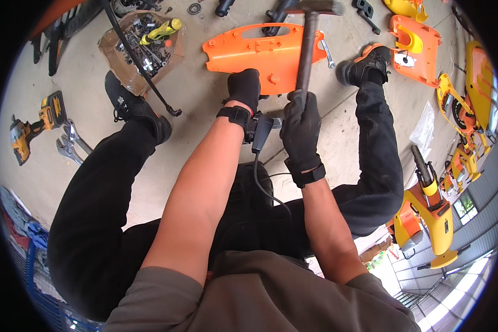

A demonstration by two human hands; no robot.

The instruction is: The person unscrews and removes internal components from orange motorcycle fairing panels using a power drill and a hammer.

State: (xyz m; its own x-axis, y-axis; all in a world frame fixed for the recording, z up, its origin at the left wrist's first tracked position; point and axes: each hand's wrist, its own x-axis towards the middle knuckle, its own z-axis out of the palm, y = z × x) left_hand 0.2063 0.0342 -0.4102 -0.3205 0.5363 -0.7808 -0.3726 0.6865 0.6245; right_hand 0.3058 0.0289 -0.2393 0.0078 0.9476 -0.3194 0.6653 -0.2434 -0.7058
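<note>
My right hand [302, 128], in a black glove, grips the handle of a hammer [307, 58]. The hammer's metal head is raised in front of me, overlapping an orange plastic panel [249, 50] in the view. This panel lies on the floor with its ribbed, bossed inner side up and has a long slot near its far edge. My left hand [244, 86], also gloved, is curled at the panel's near edge; its fingers are hidden, so whether it holds something is unclear. Near my left wrist is a black device [262, 133] with a cable. A combination wrench [328, 52] lies beside the panel.
A cardboard box [120, 64] of loose hardware holds a yellow-handled tool [162, 31]. At left lie a cordless power tool [39, 124] and adjustable wrenches [72, 141]. Another orange panel [419, 62] lies right of my foot. Yellow-and-orange vehicles [435, 224] stand at right.
</note>
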